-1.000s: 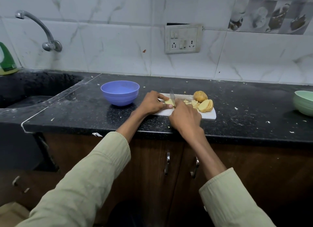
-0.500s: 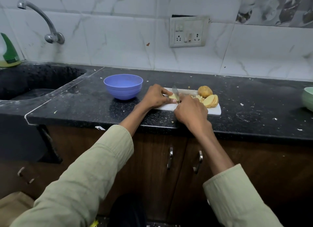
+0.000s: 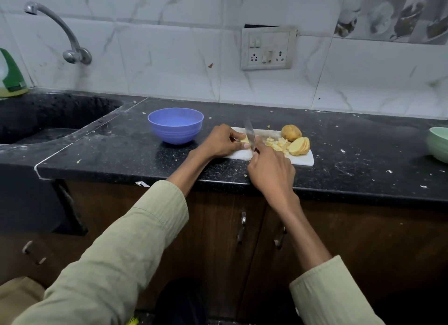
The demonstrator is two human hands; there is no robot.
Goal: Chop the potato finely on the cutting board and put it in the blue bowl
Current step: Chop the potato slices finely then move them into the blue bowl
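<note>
Your right hand (image 3: 271, 172) has tipped the knife (image 3: 249, 135) up, its blade now lifted clear above the potato piece (image 3: 244, 139)

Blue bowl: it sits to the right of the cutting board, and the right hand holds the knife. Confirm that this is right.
Not quite. In the head view the blue bowl stands to the left of the cutting board, not the right. The rest holds: the right hand holds the knife.

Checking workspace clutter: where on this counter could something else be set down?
Bare counter lies between the cutting board and green bowl, and between the sink and blue bowl. The board is crowded: both hands, knife, potato pieces.
</note>
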